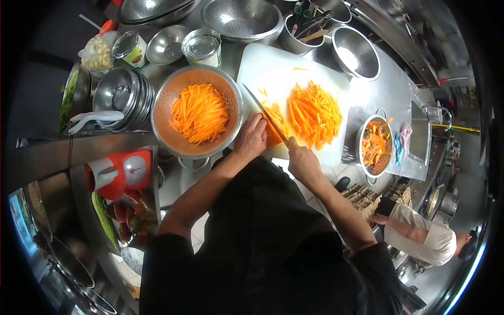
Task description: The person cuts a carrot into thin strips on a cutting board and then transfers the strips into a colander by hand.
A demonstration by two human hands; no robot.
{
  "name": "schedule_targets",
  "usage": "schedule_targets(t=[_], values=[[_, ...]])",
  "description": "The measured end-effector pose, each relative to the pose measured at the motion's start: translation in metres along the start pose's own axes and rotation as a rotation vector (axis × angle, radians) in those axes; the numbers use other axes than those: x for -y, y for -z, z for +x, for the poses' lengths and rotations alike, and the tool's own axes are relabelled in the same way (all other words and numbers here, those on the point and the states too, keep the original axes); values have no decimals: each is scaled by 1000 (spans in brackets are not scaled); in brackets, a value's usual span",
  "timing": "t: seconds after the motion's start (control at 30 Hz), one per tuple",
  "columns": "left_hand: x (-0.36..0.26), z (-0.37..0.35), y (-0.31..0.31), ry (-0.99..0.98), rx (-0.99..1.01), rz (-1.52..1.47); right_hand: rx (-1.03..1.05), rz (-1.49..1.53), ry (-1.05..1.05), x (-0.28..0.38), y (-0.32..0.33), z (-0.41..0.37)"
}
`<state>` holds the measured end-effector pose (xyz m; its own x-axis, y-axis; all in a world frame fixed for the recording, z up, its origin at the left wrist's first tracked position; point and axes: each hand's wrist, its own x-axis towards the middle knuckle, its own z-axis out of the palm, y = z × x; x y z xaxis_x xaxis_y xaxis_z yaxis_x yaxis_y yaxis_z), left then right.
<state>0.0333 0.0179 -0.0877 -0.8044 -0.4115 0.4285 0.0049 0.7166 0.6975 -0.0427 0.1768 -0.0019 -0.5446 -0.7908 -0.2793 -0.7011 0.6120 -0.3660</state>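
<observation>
My right hand (304,160) is closed around the handle of a kitchen knife (261,106), whose long blade points up and left over the white cutting board (257,63). My left hand (253,137) presses with bent fingers on a piece of orange vegetable (273,137), possibly carrot, just left of the blade. Freshly cut strips (278,118) lie along the blade's right side. A large heap of orange strips (314,115) covers the board's right half. Left of the board, a perforated colander (159,118) holds more strips.
Bowls, including a steel colander (241,21), cans (202,47) and a utensil pot (296,44) line the back. Stacked bowls (118,94) stand left, above a red kitchen scale (123,170). At right are a colander of orange scraps (375,144), a sink (420,131) and another person (420,236).
</observation>
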Motion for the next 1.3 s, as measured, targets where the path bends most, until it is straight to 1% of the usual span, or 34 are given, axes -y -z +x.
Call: schedule_targets(t=[0.03,0.07,0.13,0.17,0.27,0.3,0.4,0.47,0.53,0.57,0.6,0.67,0.7,0.77,0.8,0.83,0.93,0.97,1.03,1.07,1.1,1.13,1.2,1.23,1.27,1.3], values=[[1,-1,-2,9,-2,-3,72,-14,-48,0,3,-6],[3,-3,-3,34,10,3,85,-17,-46,-4,-7,-6],[3,-4,-2,56,25,8,-23,-2,18,-14,-29,0],[2,-3,-1,47,15,-9,-8,-15,8,-14,-32,7],[0,0,0,21,-12,-6,24,-21,13,-5,-10,5],[-1,-1,0,23,-35,10,82,-12,-53,1,0,-4],[2,-4,-4,48,-27,28,60,-3,-58,-7,-20,-3],[2,-5,-4,60,-2,24,28,9,-17,-10,-28,7],[1,-2,-1,65,28,24,141,-43,-91,5,-4,9],[0,-1,-1,44,-28,27,167,-25,-115,12,9,1],[-2,-2,-2,30,-82,27,173,-24,-110,9,5,-1],[-1,-3,-3,28,-99,20,144,-3,-139,-2,-14,-3],[-1,-3,-3,50,-67,16,79,16,-93,1,-19,4],[-2,-3,0,61,-26,13,109,3,-103,3,-15,10],[-2,-3,0,56,-38,14,137,-14,-112,6,-7,11],[-1,-1,-1,55,-54,16,120,-21,-102,8,0,2],[-1,-2,-4,54,-93,26,155,21,-131,2,-8,-7],[-1,-2,-3,48,-84,25,97,21,-109,-5,-25,-2],[0,-3,-3,88,-26,-12,74,53,-84,-5,-28,10],[0,-3,-3,69,-10,-13,56,73,-58,-6,-27,15],[-1,-2,-5,60,-50,-17,120,75,-106,-10,-24,19],[0,0,-6,54,-93,-20,104,84,-116,-19,-25,20],[1,0,-2,77,-45,-24,-59,334,19,-48,-32,13],[-4,1,4,82,-34,-48,-2,391,-148,-52,-21,13],[-11,2,10,88,-25,-71,113,430,-316,-58,-6,12],[-20,0,17,28,58,-10,44,384,-259,-69,-7,8]])
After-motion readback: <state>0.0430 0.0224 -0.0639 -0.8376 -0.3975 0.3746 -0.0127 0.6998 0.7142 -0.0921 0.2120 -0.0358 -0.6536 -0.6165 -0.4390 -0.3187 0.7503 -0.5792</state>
